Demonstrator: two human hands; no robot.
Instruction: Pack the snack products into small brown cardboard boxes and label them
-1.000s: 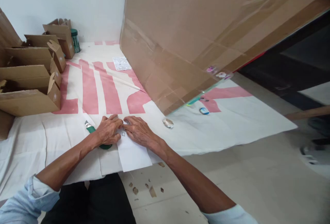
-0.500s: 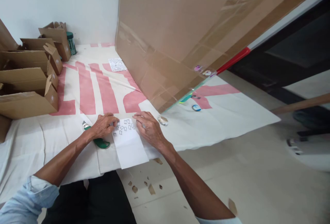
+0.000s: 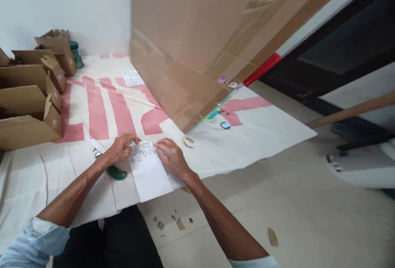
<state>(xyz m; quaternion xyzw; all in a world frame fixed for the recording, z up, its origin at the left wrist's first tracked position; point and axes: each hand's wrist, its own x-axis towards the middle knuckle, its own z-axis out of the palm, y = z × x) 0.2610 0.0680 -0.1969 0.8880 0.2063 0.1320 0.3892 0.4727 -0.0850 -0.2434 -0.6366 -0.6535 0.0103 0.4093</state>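
A narrow white sheet of paper (image 3: 152,183) lies on the cloth-covered table, its near end at the table's edge. Small dark square outlines are drawn on its far part. My left hand (image 3: 119,149) is at the upper left edge, fingers curled, index and thumb on the paper. At the upper right edge, my right hand (image 3: 173,157) grips the sheet with bent fingers; its thumb is partly hidden. Under my left wrist lies a tool with a curved green handle (image 3: 116,173) and a pale metallic tip.
Several open cardboard boxes (image 3: 27,130) and a green-lidded jar (image 3: 76,54) stand at left. A large cardboard panel (image 3: 191,54) leans over the table. A tape roll (image 3: 225,125), a small shiny object (image 3: 188,142) and a patterned card (image 3: 132,78) lie around. Scraps litter the floor.
The view has shifted slightly right, so the scene sits further left. My left index finger reaches out more over the paper's top corner. My right hand stays at the right edge.
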